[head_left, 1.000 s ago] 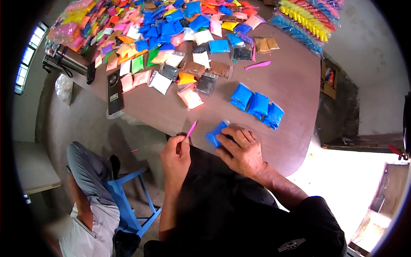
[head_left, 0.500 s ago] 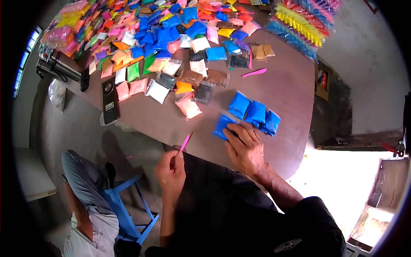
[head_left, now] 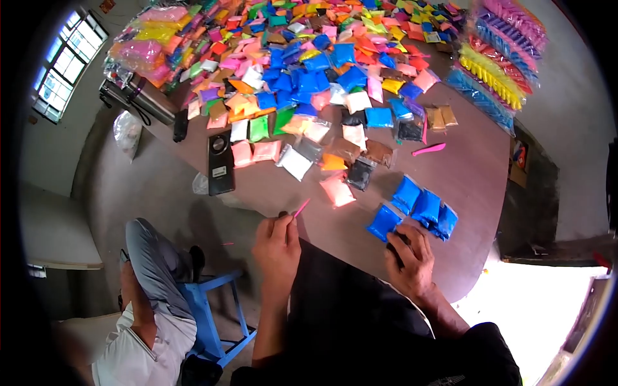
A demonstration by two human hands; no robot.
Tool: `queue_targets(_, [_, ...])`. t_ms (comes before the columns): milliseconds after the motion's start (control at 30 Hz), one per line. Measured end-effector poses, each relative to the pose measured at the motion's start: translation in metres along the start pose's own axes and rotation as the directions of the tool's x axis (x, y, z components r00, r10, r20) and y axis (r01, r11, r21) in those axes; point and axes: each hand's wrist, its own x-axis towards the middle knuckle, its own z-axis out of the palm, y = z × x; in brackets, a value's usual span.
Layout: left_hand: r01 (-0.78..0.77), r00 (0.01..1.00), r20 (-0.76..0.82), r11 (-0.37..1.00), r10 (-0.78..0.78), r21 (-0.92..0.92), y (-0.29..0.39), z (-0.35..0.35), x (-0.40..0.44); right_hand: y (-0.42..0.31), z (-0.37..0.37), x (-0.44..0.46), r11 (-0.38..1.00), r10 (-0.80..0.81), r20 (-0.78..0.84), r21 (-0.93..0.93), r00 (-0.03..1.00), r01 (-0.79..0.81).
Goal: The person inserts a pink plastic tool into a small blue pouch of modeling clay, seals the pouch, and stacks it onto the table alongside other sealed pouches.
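Note:
My left hand (head_left: 277,248) is closed in a pinch on a small pink plastic knife (head_left: 301,207), whose thin end sticks up past the fingers at the table's near edge. My right hand (head_left: 413,260) has bent fingers, the thumb apart from them, with the fingertips at the lower right corner of a blue packet (head_left: 384,222). That packet lies flat on the table. Just beyond it, several more blue packets (head_left: 425,207) lie in a row, touching or overlapping. A second pink plastic knife (head_left: 429,149) rests farther back on the table.
A large heap of coloured packets (head_left: 309,80) covers the far side of the brown table (head_left: 473,174). Bagged coloured tools (head_left: 492,77) lie at the far right. A black phone (head_left: 221,164) and a steel flask (head_left: 151,100) are at the left. Another person (head_left: 154,289) sits beside a blue stool (head_left: 209,315).
My right hand has drawn back from on top of the nearest blue packet to its corner. The left hand still holds the pink knife. The whole view has shifted, so things appear lower and farther right.

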Motion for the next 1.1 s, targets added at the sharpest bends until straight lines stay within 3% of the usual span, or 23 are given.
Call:
queue_targets(333, [-0.164,0.979,0.124,0.986,0.159,0.027,-0.020,0.008,0.036,0.000,-0.017,-0.024,0.990,0.092,0.027,0.109,0.995,-0.094])
queue_targets(533, [-0.121,0.984,0.132,0.992,0.116,0.025,-0.021,0.012,0.088,0.004,-0.014,-0.021,0.980,0.130,0.048,0.144,0.990,-0.136])
queue_targets(800, [-0.355,0.935,0.130,0.887,0.331,0.296,-0.054,0.069,0.210,0.012,-0.013,-0.020,0.969,0.167,0.042,0.180,0.985,-0.172])
queue_targets(933, [-0.278,0.946,0.249,0.916,0.209,0.288,-0.084,0.099,0.242,0.019,-0.011,-0.027,0.965,0.187,0.018,0.184,0.982,-0.187])
queue_targets(1100, [-0.306,0.932,0.273,0.923,0.240,0.232,-0.074,0.089,0.249,0.019,-0.014,-0.024,0.946,0.201,-0.011,0.261,0.979,-0.191])
